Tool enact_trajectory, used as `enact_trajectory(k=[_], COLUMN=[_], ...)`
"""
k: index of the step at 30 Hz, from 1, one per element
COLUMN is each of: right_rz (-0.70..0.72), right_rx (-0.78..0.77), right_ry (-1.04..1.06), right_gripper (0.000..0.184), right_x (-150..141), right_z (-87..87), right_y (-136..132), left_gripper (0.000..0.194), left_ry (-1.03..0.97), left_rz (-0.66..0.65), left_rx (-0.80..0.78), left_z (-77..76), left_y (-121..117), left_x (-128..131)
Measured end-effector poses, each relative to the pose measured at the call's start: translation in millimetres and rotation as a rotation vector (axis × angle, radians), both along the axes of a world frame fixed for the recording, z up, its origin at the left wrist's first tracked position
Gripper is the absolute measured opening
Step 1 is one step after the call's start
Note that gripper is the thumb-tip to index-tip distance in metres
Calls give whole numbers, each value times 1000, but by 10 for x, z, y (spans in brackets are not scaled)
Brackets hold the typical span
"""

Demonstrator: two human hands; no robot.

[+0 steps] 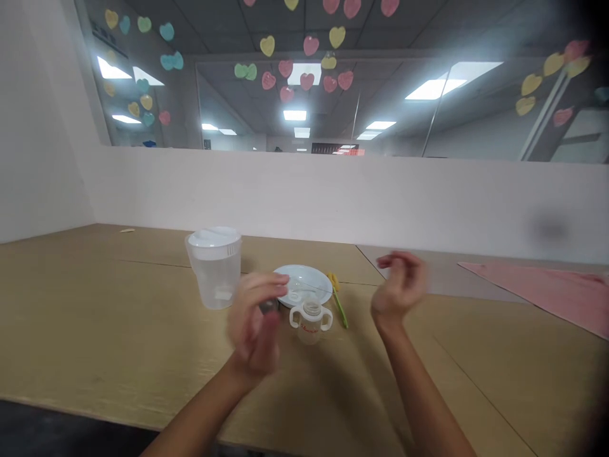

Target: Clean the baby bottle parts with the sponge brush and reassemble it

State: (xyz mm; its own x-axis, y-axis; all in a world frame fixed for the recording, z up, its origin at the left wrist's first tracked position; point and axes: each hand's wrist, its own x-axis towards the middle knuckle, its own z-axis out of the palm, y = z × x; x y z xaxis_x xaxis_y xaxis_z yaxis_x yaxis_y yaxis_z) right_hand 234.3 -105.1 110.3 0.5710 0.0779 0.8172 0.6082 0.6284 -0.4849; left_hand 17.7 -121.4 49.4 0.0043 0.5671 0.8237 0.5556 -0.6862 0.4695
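Note:
My left hand (254, 320) is raised over the table left of a small clear baby bottle (310, 327), blurred, with its thumb and fingers apart. A small dark thing (269, 306) shows in the gap between them; whether it is touched or lies behind, I cannot tell. The bottle stands upright and uncapped, with white handles on both sides and red print. My right hand (399, 289) hangs in the air to its right, blurred, fingers loosely bent and no object visible in it. Behind the bottle lies a white plate (304, 274), with a green-and-yellow brush-like tool (339, 304) at its right.
A translucent pitcher (216, 273) with a white lid stands left of the plate. On the right lies a pink cloth (542, 289). The wooden table (118, 330) ends at a white wall (309, 197) below a window with heart-shaped stickers.

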Motion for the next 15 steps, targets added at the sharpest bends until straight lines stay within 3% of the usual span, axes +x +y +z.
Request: enact_trajectory(k=[2,4,6,9,15], right_rz=[-21,-89,-86,-152,-186], right_rx=[-515,-1103,-1261,-1557,-1639], right_ry=[-55,-143,-189,-458,-580], right_gripper=[28,34,30,34,30], right_x=[108,232,312,318,249], right_z=[-253,-532,-763,-955,-1048], right_y=[334,491,531,520,549], left_gripper=[38,41,50,64,68], left_ry=[44,142,194,269,336], left_rz=[-122,-255,-276,-300,-304], left_rx=[22,-34,-144,-245,-277], left_z=[26,-49,-201,-436,-604], left_y=[185,394,563,682,670], left_x=[115,219,288,324,349])
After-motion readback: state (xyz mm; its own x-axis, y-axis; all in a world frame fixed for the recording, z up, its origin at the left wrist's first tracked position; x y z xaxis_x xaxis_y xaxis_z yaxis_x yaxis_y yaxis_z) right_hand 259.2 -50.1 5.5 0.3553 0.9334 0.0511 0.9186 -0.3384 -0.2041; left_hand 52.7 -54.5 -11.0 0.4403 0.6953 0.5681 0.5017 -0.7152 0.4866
